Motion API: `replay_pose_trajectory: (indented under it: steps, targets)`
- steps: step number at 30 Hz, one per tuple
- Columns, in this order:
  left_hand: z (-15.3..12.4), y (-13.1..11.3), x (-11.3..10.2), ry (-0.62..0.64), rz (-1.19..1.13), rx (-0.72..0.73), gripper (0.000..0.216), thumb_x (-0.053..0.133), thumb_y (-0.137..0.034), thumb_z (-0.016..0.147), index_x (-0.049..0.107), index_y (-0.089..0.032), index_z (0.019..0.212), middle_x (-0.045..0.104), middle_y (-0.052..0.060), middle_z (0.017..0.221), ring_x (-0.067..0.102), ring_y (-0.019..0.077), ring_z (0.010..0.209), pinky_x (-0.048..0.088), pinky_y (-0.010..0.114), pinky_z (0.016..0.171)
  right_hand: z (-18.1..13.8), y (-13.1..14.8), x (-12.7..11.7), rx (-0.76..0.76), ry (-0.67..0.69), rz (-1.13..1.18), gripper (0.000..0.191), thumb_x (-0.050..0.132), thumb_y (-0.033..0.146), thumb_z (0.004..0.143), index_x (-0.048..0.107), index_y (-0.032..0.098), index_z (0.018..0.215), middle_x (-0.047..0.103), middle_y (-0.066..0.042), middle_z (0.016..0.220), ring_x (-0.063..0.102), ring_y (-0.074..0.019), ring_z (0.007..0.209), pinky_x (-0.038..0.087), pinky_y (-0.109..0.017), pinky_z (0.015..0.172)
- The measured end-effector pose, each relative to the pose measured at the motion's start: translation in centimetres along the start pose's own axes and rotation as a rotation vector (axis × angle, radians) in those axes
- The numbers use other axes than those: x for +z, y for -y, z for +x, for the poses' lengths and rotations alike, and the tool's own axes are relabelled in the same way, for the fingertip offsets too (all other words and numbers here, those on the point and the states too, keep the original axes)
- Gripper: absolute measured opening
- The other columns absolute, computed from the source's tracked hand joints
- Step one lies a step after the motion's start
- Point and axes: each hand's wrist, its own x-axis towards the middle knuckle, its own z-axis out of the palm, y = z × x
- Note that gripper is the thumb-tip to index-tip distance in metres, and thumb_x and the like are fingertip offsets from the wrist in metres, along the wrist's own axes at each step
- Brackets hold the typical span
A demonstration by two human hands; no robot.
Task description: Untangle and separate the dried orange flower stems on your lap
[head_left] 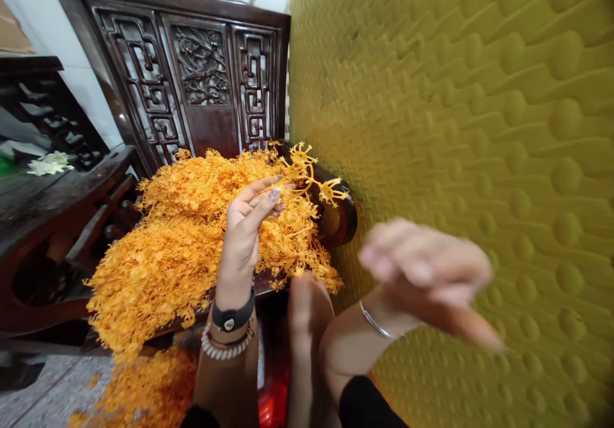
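Note:
My left hand (pixel 252 220) is raised over a big heap of orange plastic flower sprigs (pixel 182 236) and pinches one orange sprig (pixel 309 175) by its stem, the small blossoms pointing right. A black watch and a bead bracelet sit on that wrist. My right hand (pixel 426 274) is blurred in front of the yellow mat, fingers loosely curled, a thin silver bangle on its wrist, nothing visible in it. My knee (pixel 307 306) shows between the two arms.
The heap lies on a dark carved wooden bench (pixel 201 70); more orange sprigs (pixel 144 386) have spilled to the floor. A yellow embossed mat (pixel 480 95) stands upright on the right. A second dark wooden bench (pixel 52 191) with white flowers (pixel 48 164) is at left.

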Motion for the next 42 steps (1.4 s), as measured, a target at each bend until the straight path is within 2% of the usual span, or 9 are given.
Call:
replay_pose_trajectory:
  steps: [3,7,11,16,19,22,29,33,42]
  targets:
    - [-0.3,0.1,0.6,-0.063,-0.062,0.063,0.026,0.069,-0.026,0.068,0.059,-0.021,0.091,0.064,0.0,0.083,0.055,0.0061,0.061,0.046,0.018,0.06,1.5,0.1,2.3,-0.01,-0.223,-0.011,0.048,0.066,0.042,0.069,0.054,0.03,0.114,0.059,-0.006,0.11,0.058,-0.0212,0.096,0.049,-0.037,0.082]
    - [-0.5,0.6,1.5,-0.131,-0.156,0.158,0.021,0.068,-0.025,0.07,0.052,-0.021,0.083,0.063,-0.001,0.086,0.057,0.0058,0.067,0.046,0.017,0.063,2.9,-1.1,4.1,0.087,-0.104,-0.021,0.062,0.065,0.041,0.071,0.043,0.027,0.127,0.049,-0.007,0.13,0.051,-0.0224,0.114,0.045,-0.038,0.093]
    - [-0.7,0.9,2.0,0.084,-0.107,0.083,0.027,0.072,-0.02,0.065,0.05,-0.02,0.081,0.062,0.0,0.087,0.059,0.0078,0.075,0.046,0.018,0.068,3.2,-2.6,5.3,0.193,-0.031,0.167,0.026,0.055,0.035,0.081,0.062,0.021,0.102,0.065,-0.005,0.106,0.059,-0.0173,0.102,0.044,-0.036,0.096]
    - [-1.1,0.9,1.9,0.327,-0.009,0.013,0.055,0.077,-0.04,0.056,0.048,-0.024,0.101,0.054,0.005,0.112,0.056,0.01,0.075,0.043,0.019,0.056,3.0,-3.1,5.5,0.325,-0.114,0.247,0.022,0.05,0.036,0.084,0.066,0.021,0.082,0.067,-0.003,0.088,0.061,-0.0139,0.087,0.048,-0.032,0.086]
    - [-1.4,1.3,2.1,0.194,0.132,0.099,0.05,0.061,-0.059,0.066,0.049,-0.022,0.099,0.055,0.005,0.096,0.054,0.0124,0.075,0.043,0.021,0.057,2.6,-2.9,4.9,0.345,-0.005,0.2,0.019,0.054,0.035,0.082,0.063,0.019,0.076,0.062,-0.001,0.078,0.058,-0.0125,0.076,0.048,-0.028,0.075]
    - [-1.6,1.9,2.4,0.02,0.323,0.191,0.04,0.059,-0.054,0.072,0.045,-0.023,0.094,0.052,0.0,0.074,0.05,0.0107,0.063,0.039,0.021,0.054,2.2,-2.5,4.2,0.325,0.131,0.13,0.021,0.054,0.035,0.081,0.058,0.017,0.07,0.055,-0.001,0.07,0.051,-0.0116,0.069,0.044,-0.025,0.066]
    - [-1.1,1.1,2.0,-0.003,0.733,0.325,0.031,0.064,-0.045,0.071,0.046,-0.02,0.079,0.041,-0.004,0.065,0.04,0.01,0.059,0.032,0.024,0.056,1.7,-2.7,3.6,0.383,0.343,0.013,0.039,0.049,0.037,0.082,0.033,0.018,0.051,0.027,0.005,0.051,0.025,-0.005,0.046,0.02,-0.022,0.043]
    - [-0.9,1.3,1.8,0.185,0.596,0.212,0.044,0.047,-0.049,0.083,0.032,-0.019,0.054,0.028,-0.004,0.051,0.029,0.0088,0.048,0.023,0.026,0.047,1.9,-2.8,3.6,0.404,0.422,0.032,0.039,0.052,0.036,0.08,0.032,0.018,0.051,0.025,0.006,0.05,0.023,-0.0046,0.046,0.017,-0.022,0.042]
    - [-1.4,2.0,3.2,0.046,0.162,0.058,0.052,0.05,-0.052,0.08,0.026,-0.018,0.048,0.022,-0.005,0.044,0.021,0.0057,0.04,0.014,0.024,0.039,2.5,-2.5,4.1,0.412,0.303,0.489,0.046,0.047,0.037,0.085,0.045,0.017,0.043,0.038,0.005,0.039,0.033,-0.0052,0.038,0.026,-0.022,0.041]
